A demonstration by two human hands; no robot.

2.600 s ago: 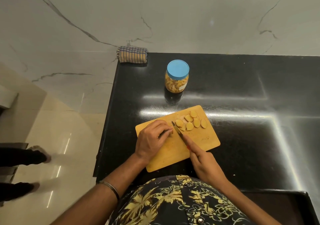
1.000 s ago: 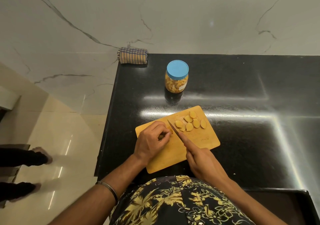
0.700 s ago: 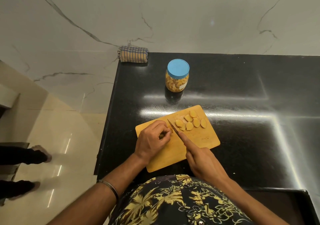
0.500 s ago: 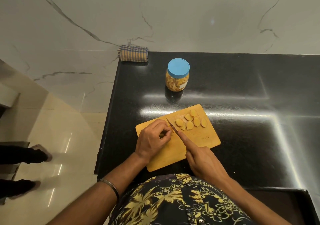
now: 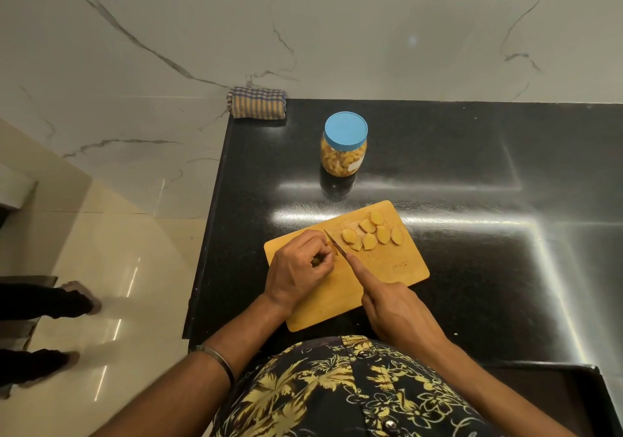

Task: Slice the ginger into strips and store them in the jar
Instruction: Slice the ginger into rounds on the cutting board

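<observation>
A wooden cutting board point(image 5: 391, 268) lies on the black counter. Several flat ginger slices point(image 5: 371, 234) sit at its far end. My left hand point(image 5: 296, 271) curls over a small piece of ginger point(image 5: 332, 251) near the board's left side, mostly hiding it. My right hand point(image 5: 394, 312) grips a knife point(image 5: 335, 242), index finger stretched along the blade's back; the blade sits just right of my left fingertips. A jar point(image 5: 344, 146) with a blue lid, filled with yellow pieces, stands closed behind the board.
A folded checked cloth point(image 5: 258, 103) lies at the counter's far left corner. The counter's left edge point(image 5: 209, 234) drops to a tiled floor, where another person's feet point(image 5: 77, 298) stand. A dark tray edge point(image 5: 600, 389) shows at the lower right.
The knife blade has shifted slightly left toward my left fingertips across the frames. My left hand stays put on the ginger piece.
</observation>
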